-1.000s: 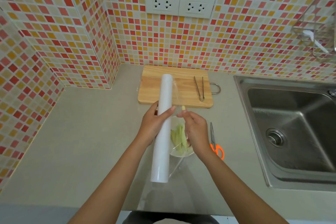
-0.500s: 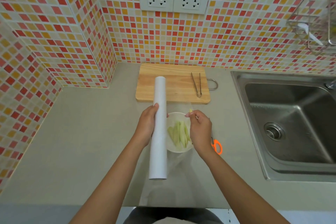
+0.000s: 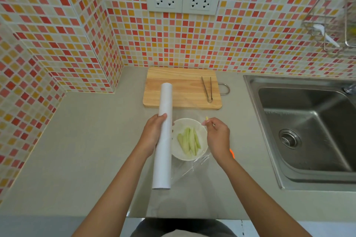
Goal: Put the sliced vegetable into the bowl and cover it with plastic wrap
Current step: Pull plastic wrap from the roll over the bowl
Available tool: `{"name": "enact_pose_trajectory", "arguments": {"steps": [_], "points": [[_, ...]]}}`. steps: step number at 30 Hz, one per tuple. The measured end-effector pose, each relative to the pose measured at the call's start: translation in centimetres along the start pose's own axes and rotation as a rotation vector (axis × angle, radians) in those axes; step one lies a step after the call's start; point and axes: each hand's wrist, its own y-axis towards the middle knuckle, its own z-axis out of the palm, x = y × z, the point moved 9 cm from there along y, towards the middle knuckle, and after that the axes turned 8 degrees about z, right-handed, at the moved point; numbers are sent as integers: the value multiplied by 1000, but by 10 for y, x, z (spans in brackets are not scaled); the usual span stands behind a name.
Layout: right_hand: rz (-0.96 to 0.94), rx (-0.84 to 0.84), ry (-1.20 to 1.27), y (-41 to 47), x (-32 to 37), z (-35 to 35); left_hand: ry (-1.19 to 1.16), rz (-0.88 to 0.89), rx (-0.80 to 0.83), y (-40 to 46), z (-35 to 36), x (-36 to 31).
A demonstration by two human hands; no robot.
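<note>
A white bowl (image 3: 181, 156) sits on the grey counter and holds several pale green vegetable slices (image 3: 189, 140). My left hand (image 3: 153, 134) grips a long white roll of plastic wrap (image 3: 163, 140) just left of the bowl. My right hand (image 3: 216, 137) is to the right of the bowl and pinches the free edge of the clear film (image 3: 194, 167), which stretches from the roll over the bowl toward me. The film is nearly invisible, showing only as creases near the bowl's front right.
A wooden cutting board (image 3: 181, 90) lies behind the bowl with metal tongs (image 3: 208, 89) on it. Orange scissor handles (image 3: 232, 153) peek out behind my right wrist. A steel sink (image 3: 308, 125) is on the right, tiled walls behind and left.
The hands have moved apart: the roll shifted left and my right hand pulled the film edge right, so the bowl and slices show fully between them.
</note>
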Motion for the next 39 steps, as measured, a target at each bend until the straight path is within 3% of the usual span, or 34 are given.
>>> {"name": "enact_pose_trajectory", "arguments": {"steps": [9, 23, 28, 39], "points": [[-21, 2, -14, -2, -6, -3, 229, 153, -112, 2, -14, -4], [-30, -41, -51, 7, -23, -15, 314, 212, -107, -2, -22, -9], [-21, -50, -59, 13, -30, -21, 230, 105, -61, 4, -18, 4], [53, -98, -49, 22, -39, -31, 488, 202, -105, 11, -23, -7]]}}
